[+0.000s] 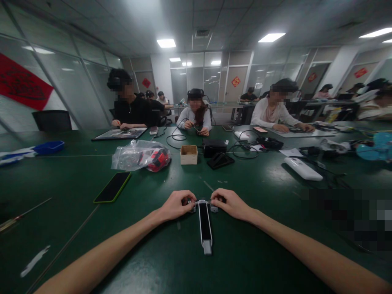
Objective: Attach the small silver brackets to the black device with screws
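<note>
A long narrow device (205, 222), white-edged with a black face, lies on the green table with its pale end towards me. My left hand (178, 204) pinches a small part at the left of its far end; the fingers are closed. On the right side of that end, my right hand (229, 203) is closed on another small part. Small grey pieces show just under the fingertips of both hands. What exactly the fingertips hold is too small to name.
A phone (112, 188) lies to the left on the table (147, 253). Beyond my hands are a plastic bag (131, 155), a small open box (189, 155), a black box (214, 148) and cables. A white device (303, 168) lies right. People sit across the table.
</note>
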Motion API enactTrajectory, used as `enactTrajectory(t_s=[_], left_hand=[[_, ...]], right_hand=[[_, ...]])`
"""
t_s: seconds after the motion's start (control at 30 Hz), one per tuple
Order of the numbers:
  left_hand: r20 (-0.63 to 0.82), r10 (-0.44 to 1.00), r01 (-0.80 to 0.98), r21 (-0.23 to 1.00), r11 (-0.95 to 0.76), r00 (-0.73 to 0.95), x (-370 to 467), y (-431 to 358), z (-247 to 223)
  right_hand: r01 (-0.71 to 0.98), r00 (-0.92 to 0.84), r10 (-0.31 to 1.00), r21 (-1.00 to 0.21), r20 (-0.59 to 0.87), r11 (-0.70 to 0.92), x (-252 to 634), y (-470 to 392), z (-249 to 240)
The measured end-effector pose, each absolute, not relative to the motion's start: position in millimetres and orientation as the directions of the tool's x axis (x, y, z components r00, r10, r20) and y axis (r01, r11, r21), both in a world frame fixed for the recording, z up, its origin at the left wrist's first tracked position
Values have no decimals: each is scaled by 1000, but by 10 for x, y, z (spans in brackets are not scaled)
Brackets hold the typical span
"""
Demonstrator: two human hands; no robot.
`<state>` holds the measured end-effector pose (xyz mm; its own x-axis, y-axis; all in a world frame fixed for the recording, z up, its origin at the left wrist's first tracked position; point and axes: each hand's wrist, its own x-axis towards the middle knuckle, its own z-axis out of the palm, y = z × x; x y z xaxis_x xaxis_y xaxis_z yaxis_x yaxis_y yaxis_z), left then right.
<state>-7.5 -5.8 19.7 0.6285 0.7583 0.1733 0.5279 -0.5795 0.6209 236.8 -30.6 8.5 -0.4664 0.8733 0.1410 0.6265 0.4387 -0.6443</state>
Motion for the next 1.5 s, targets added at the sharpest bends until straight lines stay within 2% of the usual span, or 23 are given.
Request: enactTrajectory(t_s=[0.37,0.57,0.93,1.13,1.5], left_hand=[[167,761,538,613,-578,627,-82,-47,163],[181,756,528,615,-586,629,-74,-61,188],[183,749,516,621,-590,637,-83,-43,170],[180,752,525,614,-589,634,-85,-43,165],[185,750,524,611,-594,635,-87,-31,151]], right_hand=[[619,-470,852,-602,230,504,2374,-286,38],[633,-473,862,-610,182,476,2366,-325,85],[658,-485,853,-562,193,501,2374,-313,57],[629,-469,855,-597,220,498,2362,-322,53],[655,-490,852,-566,185,500,2377,-316,66]])
